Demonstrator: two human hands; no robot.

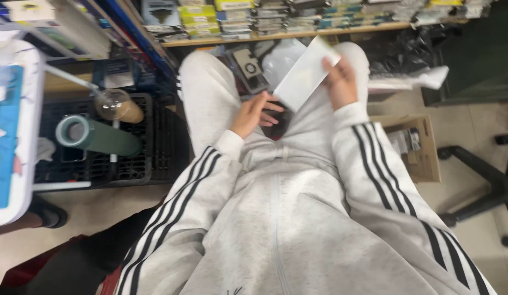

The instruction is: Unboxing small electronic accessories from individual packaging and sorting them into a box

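A flat white box (pixel 305 74) was held above the lap, tilted, the right hand (pixel 341 82) gripping its far edge. The left hand (pixel 258 113) rested open at its near corner, fingers loosely spread, holding nothing. From what I could see, the box remained shut and nothing had been taken out. A green flask (pixel 95 136) lay in a black crate (pixel 155 147) to the left; a cardboard carton (pixel 418 147) sat right.

Black crate (pixel 155 136) left and cardboard box (pixel 423 158) right flank the lap; the shelf (pixel 298 34) ahead apparently limits forward reach.
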